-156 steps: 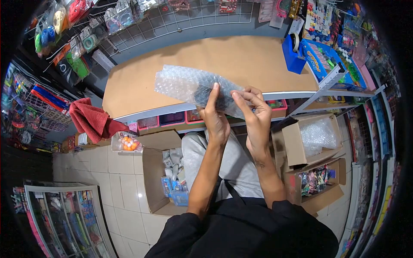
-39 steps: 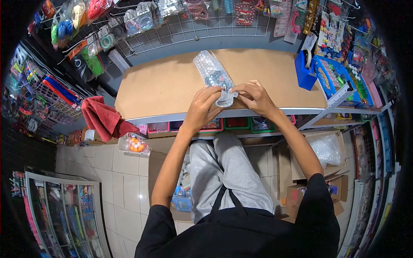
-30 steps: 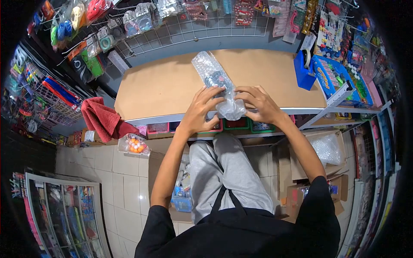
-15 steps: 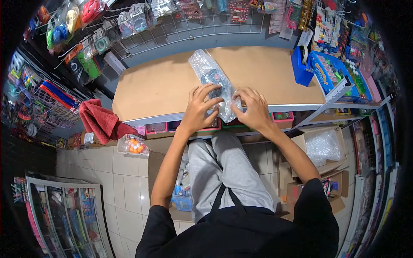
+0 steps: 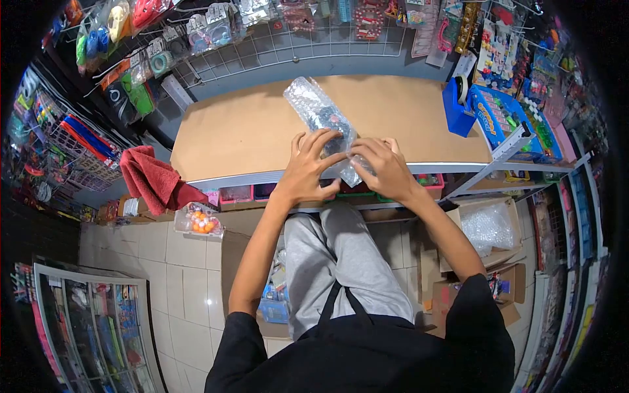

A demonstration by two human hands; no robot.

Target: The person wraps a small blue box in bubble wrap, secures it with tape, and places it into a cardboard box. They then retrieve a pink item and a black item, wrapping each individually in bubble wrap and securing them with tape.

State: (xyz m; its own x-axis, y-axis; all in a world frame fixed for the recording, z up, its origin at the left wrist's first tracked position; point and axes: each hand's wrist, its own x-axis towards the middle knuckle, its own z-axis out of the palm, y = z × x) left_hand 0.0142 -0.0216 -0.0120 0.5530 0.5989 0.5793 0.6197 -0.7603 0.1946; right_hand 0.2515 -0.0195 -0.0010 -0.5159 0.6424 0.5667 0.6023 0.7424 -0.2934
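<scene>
A long strip of clear bubble wrap (image 5: 309, 101) lies slantwise on the brown table (image 5: 242, 134), with a dark item showing through its middle. Its lower end reaches over the front edge. My left hand (image 5: 306, 167) rests on the wrap's left side, fingers curled over the dark item, the thumb apart below. On the right side my right hand (image 5: 382, 167) has its fingers bent together at the wrap's edge; what lies between its fingertips is too small to tell.
A blue tape dispenser (image 5: 458, 108) and a blue box (image 5: 501, 118) of small goods stand at the right. A red cloth (image 5: 154, 180) hangs at the left corner. Packaged goods hang on the wire grid (image 5: 288, 52) behind. Bubble wrap (image 5: 488, 226) fills a carton below right.
My right hand has moved slightly left and its fingers have drawn closer together on the wrap's edge. The wrap's lower end has shifted slightly.
</scene>
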